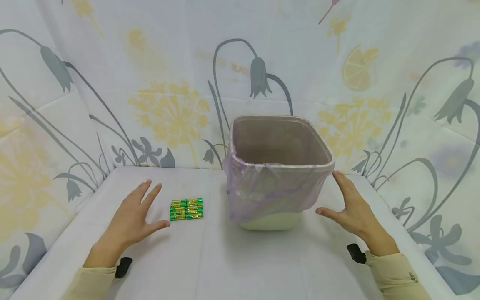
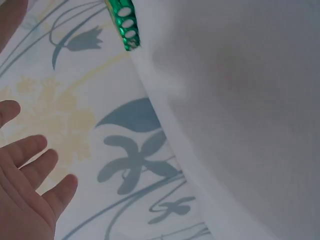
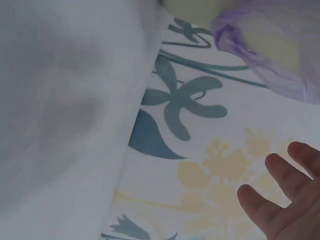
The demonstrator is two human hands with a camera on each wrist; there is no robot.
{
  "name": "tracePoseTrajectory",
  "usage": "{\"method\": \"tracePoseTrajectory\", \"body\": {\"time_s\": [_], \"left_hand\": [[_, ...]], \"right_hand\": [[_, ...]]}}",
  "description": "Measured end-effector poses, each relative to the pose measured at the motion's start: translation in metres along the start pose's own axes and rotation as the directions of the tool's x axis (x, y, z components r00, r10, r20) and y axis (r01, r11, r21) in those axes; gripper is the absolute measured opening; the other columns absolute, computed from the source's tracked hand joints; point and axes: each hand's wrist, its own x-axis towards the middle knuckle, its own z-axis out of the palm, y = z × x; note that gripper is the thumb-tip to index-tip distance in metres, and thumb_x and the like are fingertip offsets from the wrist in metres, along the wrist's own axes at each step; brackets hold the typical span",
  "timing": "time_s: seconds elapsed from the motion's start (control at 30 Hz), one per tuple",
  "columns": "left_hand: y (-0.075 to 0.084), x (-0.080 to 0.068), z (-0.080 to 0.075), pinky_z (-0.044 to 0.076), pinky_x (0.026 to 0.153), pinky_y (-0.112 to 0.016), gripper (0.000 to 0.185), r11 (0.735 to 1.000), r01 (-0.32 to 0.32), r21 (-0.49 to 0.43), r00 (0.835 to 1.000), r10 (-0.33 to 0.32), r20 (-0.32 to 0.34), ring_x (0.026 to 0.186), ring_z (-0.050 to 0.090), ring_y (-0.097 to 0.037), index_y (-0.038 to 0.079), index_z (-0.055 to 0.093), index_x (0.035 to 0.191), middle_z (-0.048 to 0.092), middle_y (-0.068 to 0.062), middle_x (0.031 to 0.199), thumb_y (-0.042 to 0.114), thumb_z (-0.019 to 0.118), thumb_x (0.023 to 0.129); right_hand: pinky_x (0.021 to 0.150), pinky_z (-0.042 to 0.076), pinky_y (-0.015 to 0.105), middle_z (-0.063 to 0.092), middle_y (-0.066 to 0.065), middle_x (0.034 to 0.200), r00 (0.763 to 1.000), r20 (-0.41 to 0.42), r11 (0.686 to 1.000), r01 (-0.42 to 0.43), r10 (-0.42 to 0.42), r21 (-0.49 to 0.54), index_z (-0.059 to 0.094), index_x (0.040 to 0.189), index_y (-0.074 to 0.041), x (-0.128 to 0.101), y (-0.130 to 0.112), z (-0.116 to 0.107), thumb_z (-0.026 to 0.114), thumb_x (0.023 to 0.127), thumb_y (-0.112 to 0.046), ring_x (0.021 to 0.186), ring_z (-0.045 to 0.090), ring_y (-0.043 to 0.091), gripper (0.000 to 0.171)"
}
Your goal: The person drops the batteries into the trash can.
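A pack of green and gold batteries point(image 1: 186, 209), two columns side by side, lies on the white tabletop. My left hand point(image 1: 132, 218) hovers just left of it, thumb and fingers spread, holding nothing. In the left wrist view the battery ends point(image 2: 125, 22) show at the top, apart from the fingers point(image 2: 62, 192). A cream trash bin point(image 1: 271, 221) with a thin purple plastic bag point(image 1: 275, 189) folded over its rim stands right of the batteries. Beside the bin's right side is my right hand point(image 1: 354, 210), fingers spread and nothing in it. The bag's loose edge point(image 3: 240, 42) hangs near the right fingers point(image 3: 260, 205).
White cloth covers the tabletop point(image 1: 210, 266). A floral-patterned curtain point(image 1: 180, 54) rises behind the table and along both sides, close behind the bin. Dark wrist-camera mounts point(image 1: 123, 266) sit at both cuffs.
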Motion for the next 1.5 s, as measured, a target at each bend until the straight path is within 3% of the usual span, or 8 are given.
{"method": "tracePoseTrajectory", "body": {"time_s": [0.07, 0.17, 0.3, 0.5, 0.7, 0.9, 1.17, 1.5], "left_hand": [[0.004, 0.001, 0.0, 0.036, 0.096, -0.058, 0.099, 0.999, -0.007, -0.039, 1.0, 0.007, 0.002, 0.124, 0.041, -0.046, 0.005, 0.042, 0.142, 0.041, -0.028, 0.14, 0.047, 0.085, 0.063], [0.013, 0.003, 0.001, 0.038, 0.095, -0.056, 0.091, 0.996, 0.013, -0.093, 0.999, -0.009, 0.046, 0.122, 0.044, -0.043, 0.005, 0.044, 0.14, 0.044, -0.024, 0.138, 0.039, 0.085, 0.066], [0.025, 0.007, 0.005, 0.042, 0.094, -0.054, 0.084, 0.989, 0.029, -0.148, 0.994, -0.013, 0.111, 0.122, 0.046, -0.038, 0.006, 0.046, 0.139, 0.047, -0.018, 0.137, 0.036, 0.084, 0.071], [0.039, 0.016, 0.013, 0.046, 0.091, -0.049, 0.071, 0.98, 0.009, -0.198, 0.99, 0.02, 0.141, 0.118, 0.052, -0.032, 0.009, 0.052, 0.134, 0.053, -0.011, 0.13, 0.032, 0.083, 0.074], [0.047, 0.022, 0.019, 0.048, 0.09, -0.045, 0.061, 0.974, 0.04, -0.223, 0.982, 0.003, 0.189, 0.113, 0.055, -0.027, 0.01, 0.057, 0.129, 0.057, -0.006, 0.122, 0.026, 0.082, 0.076], [0.05, 0.031, 0.026, 0.048, 0.087, -0.042, 0.057, 0.966, 0.062, -0.252, 0.97, 0.002, 0.244, 0.104, 0.057, -0.022, 0.009, 0.06, 0.125, 0.06, -0.005, 0.114, 0.022, 0.083, 0.075], [0.054, 0.039, 0.031, 0.048, 0.085, -0.041, 0.046, 0.955, 0.102, -0.278, 0.943, -0.004, 0.332, 0.098, 0.058, -0.023, 0.008, 0.064, 0.118, 0.061, -0.005, 0.109, 0.018, 0.082, 0.076], [0.055, 0.044, 0.038, 0.047, 0.082, -0.039, 0.039, 0.937, 0.157, -0.311, 0.909, -0.013, 0.417, 0.09, 0.056, -0.019, 0.008, 0.068, 0.113, 0.061, -0.001, 0.101, 0.014, 0.081, 0.076]], "right_hand": [[0.098, 0.027, 0.066, 0.021, 0.01, 0.156, 0.999, -0.031, 0.998, 0.024, -0.022, 0.066, 0.014, 0.154, -0.026, 0.002, -0.005, 0.001, 0.086, 0.07, -0.034, 0.14, 0.022, 0.037, 0.111], [0.108, 0.03, 0.042, 0.029, 0.008, 0.153, 0.994, -0.086, 0.982, 0.087, -0.073, 0.17, 0.022, 0.153, -0.024, 0.004, -0.013, 0.001, 0.087, 0.068, -0.02, 0.137, 0.03, 0.031, 0.107], [0.102, 0.031, 0.016, 0.037, 0.004, 0.148, 0.982, -0.137, 0.942, 0.165, -0.129, 0.292, 0.025, 0.152, -0.023, 0.008, -0.025, 0.0, 0.082, 0.074, -0.014, 0.134, 0.037, 0.015, 0.097], [0.101, 0.037, 0.021, 0.042, 0.01, 0.143, 0.963, -0.217, 0.874, 0.242, -0.162, 0.422, 0.028, 0.15, -0.016, 0.014, -0.042, -0.008, 0.072, 0.086, -0.021, 0.129, 0.043, 0.013, 0.078], [0.097, 0.041, 0.021, 0.039, 0.015, 0.142, 0.971, -0.218, 0.833, 0.202, -0.101, 0.515, 0.027, 0.15, -0.013, 0.017, -0.055, -0.014, 0.062, 0.094, -0.025, 0.126, 0.045, 0.011, 0.067], [0.092, 0.042, 0.017, 0.041, 0.011, 0.138, 0.972, -0.23, 0.786, 0.179, -0.049, 0.592, 0.026, 0.149, -0.009, 0.024, -0.065, -0.017, 0.061, 0.094, -0.024, 0.12, 0.048, 0.011, 0.067], [0.089, 0.045, 0.02, 0.044, 0.017, 0.138, 0.962, -0.263, 0.669, 0.243, -0.074, 0.702, 0.033, 0.147, -0.008, 0.036, -0.073, -0.016, 0.069, 0.089, -0.025, 0.117, 0.052, 0.021, 0.07], [0.087, 0.046, 0.022, 0.045, 0.026, 0.133, 0.953, -0.294, 0.642, 0.268, -0.069, 0.718, 0.036, 0.145, -0.007, 0.041, -0.077, -0.013, 0.072, 0.086, -0.032, 0.114, 0.051, 0.029, 0.074]]}}
